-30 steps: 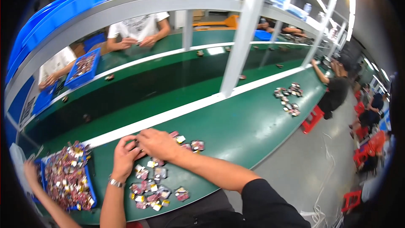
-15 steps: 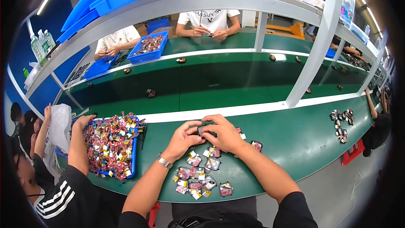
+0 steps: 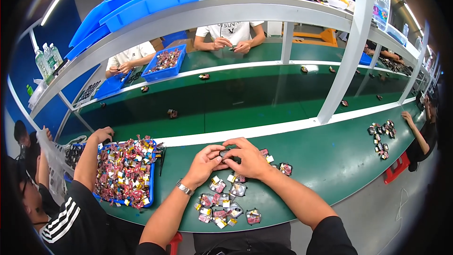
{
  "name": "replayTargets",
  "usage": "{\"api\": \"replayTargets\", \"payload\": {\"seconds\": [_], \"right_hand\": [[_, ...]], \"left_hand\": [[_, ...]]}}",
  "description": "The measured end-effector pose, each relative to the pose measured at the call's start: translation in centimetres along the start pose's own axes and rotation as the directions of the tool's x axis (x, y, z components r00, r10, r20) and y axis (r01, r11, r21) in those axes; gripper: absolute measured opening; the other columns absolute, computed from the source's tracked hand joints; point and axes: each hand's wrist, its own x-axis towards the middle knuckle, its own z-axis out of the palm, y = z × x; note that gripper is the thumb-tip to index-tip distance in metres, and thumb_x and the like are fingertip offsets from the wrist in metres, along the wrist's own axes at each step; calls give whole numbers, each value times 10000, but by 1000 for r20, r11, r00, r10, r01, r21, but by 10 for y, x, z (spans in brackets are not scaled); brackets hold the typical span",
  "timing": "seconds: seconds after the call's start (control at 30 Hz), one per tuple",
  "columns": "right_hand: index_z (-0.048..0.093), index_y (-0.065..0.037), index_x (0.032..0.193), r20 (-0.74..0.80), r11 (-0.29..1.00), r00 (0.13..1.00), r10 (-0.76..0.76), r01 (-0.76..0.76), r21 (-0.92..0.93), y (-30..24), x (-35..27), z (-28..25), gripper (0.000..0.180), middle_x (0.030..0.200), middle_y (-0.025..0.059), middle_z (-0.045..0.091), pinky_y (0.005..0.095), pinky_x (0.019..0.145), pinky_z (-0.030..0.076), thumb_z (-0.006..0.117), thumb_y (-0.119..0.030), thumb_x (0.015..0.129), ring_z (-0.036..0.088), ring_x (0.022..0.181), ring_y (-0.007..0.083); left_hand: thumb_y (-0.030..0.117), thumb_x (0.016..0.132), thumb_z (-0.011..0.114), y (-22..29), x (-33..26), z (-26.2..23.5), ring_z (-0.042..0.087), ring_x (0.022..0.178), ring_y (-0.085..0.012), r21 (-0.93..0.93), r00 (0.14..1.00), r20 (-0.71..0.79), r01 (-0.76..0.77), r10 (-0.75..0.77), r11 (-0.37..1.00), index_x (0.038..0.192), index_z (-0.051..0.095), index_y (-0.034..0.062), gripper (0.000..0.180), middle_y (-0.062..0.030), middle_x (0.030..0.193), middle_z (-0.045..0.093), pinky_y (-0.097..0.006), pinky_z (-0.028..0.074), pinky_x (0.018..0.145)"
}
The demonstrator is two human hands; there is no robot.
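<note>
Fingers of my left hand [image 3: 204, 164] and my right hand [image 3: 249, 160] meet around a small dark casing [image 3: 223, 153], mostly hidden by them. Both hands are closed on it, just above the green table [image 3: 311, 170]. Between my forearms lies a loose cluster of small open casings [image 3: 234, 209] with red circuit boards and silver-and-yellow pieces. A single casing [image 3: 253, 216] sits at the cluster's right edge, and another one [image 3: 285, 168] lies right of my right wrist.
A blue tray [image 3: 152, 179] heaped with wired red boards stands left of me, beside black tweezers [image 3: 163, 160]. A co-worker's arm [image 3: 87, 160] reaches past it. Beyond a white rail, a conveyor belt [image 3: 245, 99] carries scattered pieces. A shelf post [image 3: 347, 56] rises ahead right.
My hands stay together on the casing, with slight finger movement. At left, the co-worker's near hand has risen from the tray, and the plastic bag has shifted left. The view has tilted slightly.
</note>
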Motion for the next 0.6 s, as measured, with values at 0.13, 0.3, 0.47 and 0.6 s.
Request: {"api": "replayTargets", "payload": {"seconds": [0.13,0.3,0.47,0.6], "right_hand": [[714,-58,889,-82,1000,996,18,-19,-15,0,-2,6,129,1129,83,622,362,894,491,706,-119,775,564,1094,261],[721,-59,900,-73,1000,997,11,-12,-8,2,-2,8,142,1132,79,625,358,896,492,715,-117,771,567,1091,260],[722,-69,905,-110,996,991,79,-73,52,3,-4,14,146,1108,74,634,368,910,482,709,-110,766,570,1081,270],[730,-85,916,-97,986,989,115,-102,133,5,-4,17,153,1127,69,636,376,929,471,714,-111,767,565,1092,274]], "left_hand": [[59,957,533,0,1,1,615,1083,-210,-42,1000,7,-6,6,999,1241,464,-3,300,-136,1163,603,-377,540,938],[75,959,537,0,1,-1,618,1076,-213,-75,1000,27,6,-4,997,1235,466,-7,296,-137,1154,609,-380,540,939],[79,961,537,-1,1,-1,629,1057,-223,-74,1000,-9,8,-9,997,1223,472,-6,282,-148,1142,615,-390,541,939],[55,964,520,-1,1,-1,638,1039,-220,-63,1000,-6,-11,11,998,1209,478,-7,256,-154,1128,623,-380,550,924]]}}
